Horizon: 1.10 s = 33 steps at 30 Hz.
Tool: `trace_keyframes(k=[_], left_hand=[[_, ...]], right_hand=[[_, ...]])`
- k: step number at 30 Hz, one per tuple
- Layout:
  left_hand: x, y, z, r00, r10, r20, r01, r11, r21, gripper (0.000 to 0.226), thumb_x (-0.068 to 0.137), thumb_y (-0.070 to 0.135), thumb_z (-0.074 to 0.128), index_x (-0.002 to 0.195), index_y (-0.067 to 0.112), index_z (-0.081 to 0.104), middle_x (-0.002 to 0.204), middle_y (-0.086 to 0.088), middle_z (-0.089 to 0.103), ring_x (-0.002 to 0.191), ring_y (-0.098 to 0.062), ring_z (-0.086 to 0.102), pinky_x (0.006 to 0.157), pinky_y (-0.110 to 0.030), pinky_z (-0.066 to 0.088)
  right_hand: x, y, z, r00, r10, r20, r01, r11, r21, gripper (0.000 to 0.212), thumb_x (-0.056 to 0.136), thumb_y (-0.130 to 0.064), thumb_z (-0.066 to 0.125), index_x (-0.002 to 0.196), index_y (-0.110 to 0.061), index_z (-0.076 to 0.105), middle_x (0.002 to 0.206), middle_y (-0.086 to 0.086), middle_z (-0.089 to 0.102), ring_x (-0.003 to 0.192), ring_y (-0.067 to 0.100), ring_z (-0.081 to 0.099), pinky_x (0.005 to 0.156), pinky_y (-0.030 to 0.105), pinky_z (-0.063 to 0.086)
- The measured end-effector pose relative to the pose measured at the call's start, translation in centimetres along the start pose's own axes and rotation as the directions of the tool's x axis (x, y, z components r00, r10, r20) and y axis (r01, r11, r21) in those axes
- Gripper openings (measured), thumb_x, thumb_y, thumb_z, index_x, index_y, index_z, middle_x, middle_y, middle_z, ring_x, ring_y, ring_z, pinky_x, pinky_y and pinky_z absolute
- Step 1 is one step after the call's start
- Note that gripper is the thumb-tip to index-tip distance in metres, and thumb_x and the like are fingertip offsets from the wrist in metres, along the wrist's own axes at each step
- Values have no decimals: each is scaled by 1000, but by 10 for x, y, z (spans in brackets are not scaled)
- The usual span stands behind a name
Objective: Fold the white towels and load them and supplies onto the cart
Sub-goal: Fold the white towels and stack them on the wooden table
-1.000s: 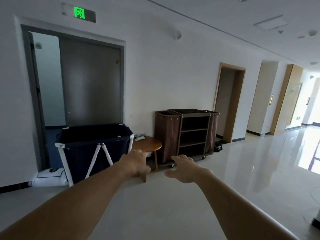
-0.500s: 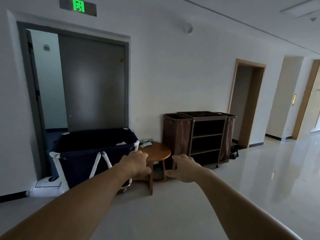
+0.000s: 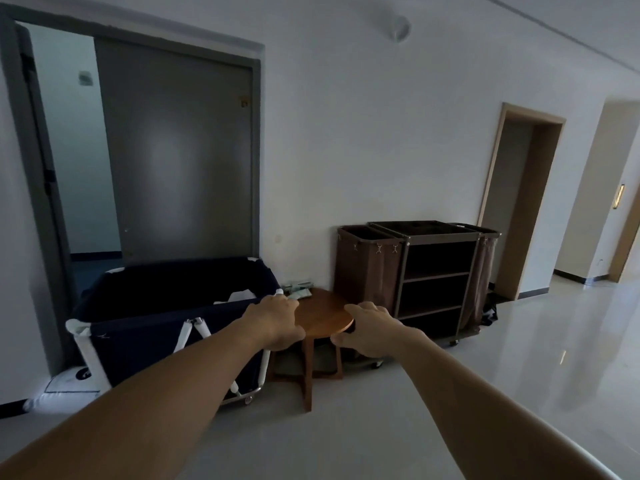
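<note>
A brown housekeeping cart (image 3: 434, 275) with dark shelves and cloth bags on both sides stands against the wall at right. A navy laundry bin (image 3: 166, 317) on a white frame stands left of it, with a bit of white towel (image 3: 237, 296) showing inside. Between them is a small round wooden table (image 3: 320, 315) with small packets (image 3: 298, 289) at its back edge. My left hand (image 3: 275, 322) and my right hand (image 3: 372, 329) are stretched out in front of me, fingers apart, holding nothing, well short of the furniture.
A white bag (image 3: 64, 386) lies on the floor by the bin's left foot. Behind the bin is a grey doorway with its door (image 3: 176, 150) part open. Glossy floor (image 3: 554, 358) stretches right toward more doorways.
The view has come closer to the bin, table and cart, which now look larger. Both hands stay outstretched and empty.
</note>
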<state>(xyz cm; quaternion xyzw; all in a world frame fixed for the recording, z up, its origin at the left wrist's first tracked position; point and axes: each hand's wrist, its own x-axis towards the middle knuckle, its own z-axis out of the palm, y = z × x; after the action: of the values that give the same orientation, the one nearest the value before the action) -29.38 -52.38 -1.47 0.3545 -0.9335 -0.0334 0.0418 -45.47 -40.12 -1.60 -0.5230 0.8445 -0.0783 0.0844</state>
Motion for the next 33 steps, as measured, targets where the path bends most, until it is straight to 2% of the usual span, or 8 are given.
trace_keyframes(k=[4, 13, 17, 22, 25, 33], left_hand=[[63, -33, -7, 1000, 16, -2, -16, 1000, 8, 66, 89, 40, 49, 149, 17, 34, 146, -5, 40, 131, -26, 39, 102, -44, 41], [203, -82, 0, 1000, 7, 21, -7, 1000, -4, 60, 92, 40, 47, 146, 17, 37, 148, -5, 38, 134, -25, 38, 106, -46, 38], [270, -89, 11, 999, -10, 33, 10, 1000, 10, 62, 92, 39, 48, 148, 17, 34, 149, -5, 37, 134, -26, 37, 105, -45, 39], [352, -103, 14, 997, -63, 43, 62, 998, 26, 60, 94, 44, 46, 146, 17, 35, 151, -6, 36, 137, -27, 34, 106, -44, 36], [397, -113, 17, 996, -87, 32, 86, 996, 33, 62, 92, 46, 47, 145, 16, 37, 150, -6, 37, 137, -27, 34, 107, -46, 37], [507, -162, 32, 992, -120, 40, 120, 993, 13, 60, 92, 43, 49, 144, 16, 38, 149, -6, 37, 136, -27, 35, 104, -45, 37]], right_hand=[[68, -9, -8, 1000, 21, -21, -21, 1000, -3, 84, 86, -65, 54, 154, -25, 23, 157, 6, 23, 144, 35, 23, 113, 54, 30], [218, 0, -7, 1000, 15, -19, -15, 1000, 4, 89, 85, -66, 53, 156, -29, 16, 161, 3, 18, 147, 34, 17, 115, 53, 28], [293, 17, -8, 1000, -19, -23, 20, 1000, 18, 85, 82, -66, 53, 154, -33, 21, 157, 4, 24, 144, 34, 22, 113, 53, 30], [386, 37, -19, 996, -72, -54, 73, 997, 9, 85, 82, -70, 55, 151, -30, 27, 153, 4, 30, 139, 32, 30, 108, 51, 34], [436, 45, -24, 994, -96, -46, 96, 995, -1, 88, 84, -69, 55, 155, -29, 20, 159, 5, 23, 145, 34, 23, 113, 53, 31], [558, 37, -22, 990, -140, 23, 141, 990, -20, 87, 89, -63, 55, 157, -26, 16, 163, 5, 16, 148, 35, 14, 117, 55, 25]])
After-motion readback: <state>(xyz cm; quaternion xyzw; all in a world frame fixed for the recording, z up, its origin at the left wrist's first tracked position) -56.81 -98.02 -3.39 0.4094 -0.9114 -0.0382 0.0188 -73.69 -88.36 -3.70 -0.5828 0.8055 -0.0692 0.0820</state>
